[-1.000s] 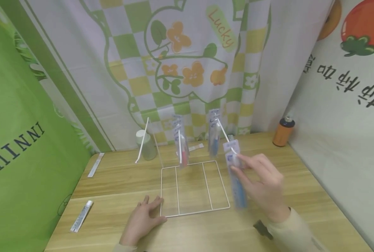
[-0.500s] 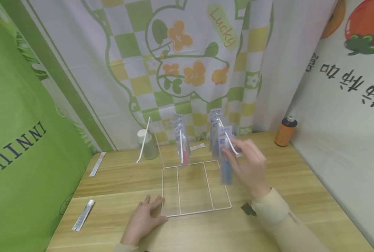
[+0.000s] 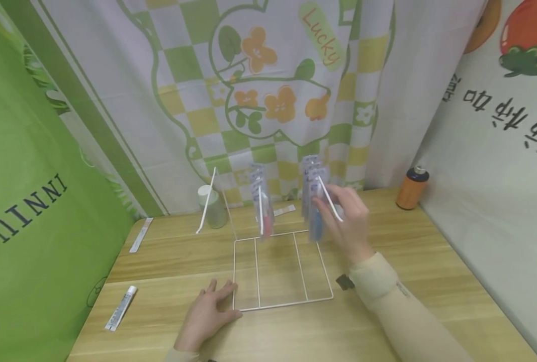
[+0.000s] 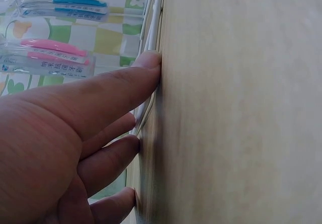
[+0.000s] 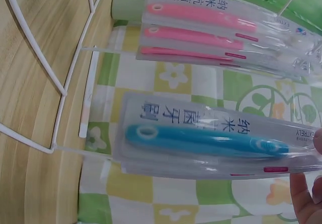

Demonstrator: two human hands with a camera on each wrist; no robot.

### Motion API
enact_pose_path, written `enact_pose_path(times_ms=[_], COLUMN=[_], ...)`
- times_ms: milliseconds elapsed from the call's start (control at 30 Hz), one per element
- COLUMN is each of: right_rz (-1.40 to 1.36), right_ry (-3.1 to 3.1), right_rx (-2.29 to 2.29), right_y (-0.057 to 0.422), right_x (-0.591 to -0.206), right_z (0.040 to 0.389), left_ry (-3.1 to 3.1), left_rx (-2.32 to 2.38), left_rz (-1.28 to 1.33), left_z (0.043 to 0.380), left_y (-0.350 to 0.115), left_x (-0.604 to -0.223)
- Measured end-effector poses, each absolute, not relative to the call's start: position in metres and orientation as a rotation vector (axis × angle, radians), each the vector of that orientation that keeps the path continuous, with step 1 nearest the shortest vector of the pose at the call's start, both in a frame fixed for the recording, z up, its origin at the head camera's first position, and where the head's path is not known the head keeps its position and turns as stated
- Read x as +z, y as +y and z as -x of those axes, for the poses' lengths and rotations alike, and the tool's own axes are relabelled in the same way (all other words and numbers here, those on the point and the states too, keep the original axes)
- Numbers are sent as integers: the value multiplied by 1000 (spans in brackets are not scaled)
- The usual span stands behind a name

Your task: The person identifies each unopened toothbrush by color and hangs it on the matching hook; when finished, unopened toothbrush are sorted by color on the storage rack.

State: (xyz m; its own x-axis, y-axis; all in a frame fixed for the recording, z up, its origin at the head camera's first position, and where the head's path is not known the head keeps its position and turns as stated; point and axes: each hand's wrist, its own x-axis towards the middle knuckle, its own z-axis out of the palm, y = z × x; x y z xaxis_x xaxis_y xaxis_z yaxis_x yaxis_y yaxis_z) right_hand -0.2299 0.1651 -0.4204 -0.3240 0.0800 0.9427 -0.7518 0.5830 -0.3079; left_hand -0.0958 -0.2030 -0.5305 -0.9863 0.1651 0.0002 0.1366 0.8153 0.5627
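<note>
A white wire rack (image 3: 257, 271) stands on the wooden table, with hooks reaching forward. My left hand (image 3: 207, 317) rests at the near left corner of its base; in the left wrist view the thumb (image 4: 148, 63) lies against the white wire. My right hand (image 3: 347, 213) pinches the upper end of a blue toothbrush in clear packaging (image 3: 316, 232), which hangs at the right hook (image 3: 331, 201). Other packaged blue toothbrushes hang behind it. On the middle hook are several packaged pink toothbrushes (image 5: 201, 13). The left hook (image 3: 206, 203) carries nothing.
A white tube (image 3: 120, 308) lies at the left, with a slim white packet (image 3: 141, 235) farther back. Another white packet (image 3: 285, 210) lies behind the rack. A pale green bottle (image 3: 215, 211) with a white cap and an orange bottle (image 3: 412, 191) stand near the curtain.
My right hand has moved back and left, sliding the blue toothbrush along the right hook toward the others. My left hand has stayed at the rack's corner.
</note>
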Motion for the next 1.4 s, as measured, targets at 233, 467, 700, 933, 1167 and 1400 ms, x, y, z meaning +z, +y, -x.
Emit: enact_pose_path(times_ms=[233,467,700,933,1167,1400], right_rz=[-551,-553,-562,-566,-562,-562], right_ry=[-1694,-1677,-1681,-1679,-1689,-1697], right_rx=[971,975,983,989,964,947], right_y=[164,163,163,164,165,166], right_x=[-422,-424,-424,-423,-423,-425], right_z=[235,236,236,235,235,235], left_ry=[2956,2958,2947,2948,2949,2945], left_rx=[916,916,918,924,924,922], left_rz=[-250,-224,-202,-212,-211,-208], left_z=[97,97,96,97,98,99], left_y=[-203,-203,-204,-203,-204,-205], left_x=[-531,-534,-534,-534,-535,-537])
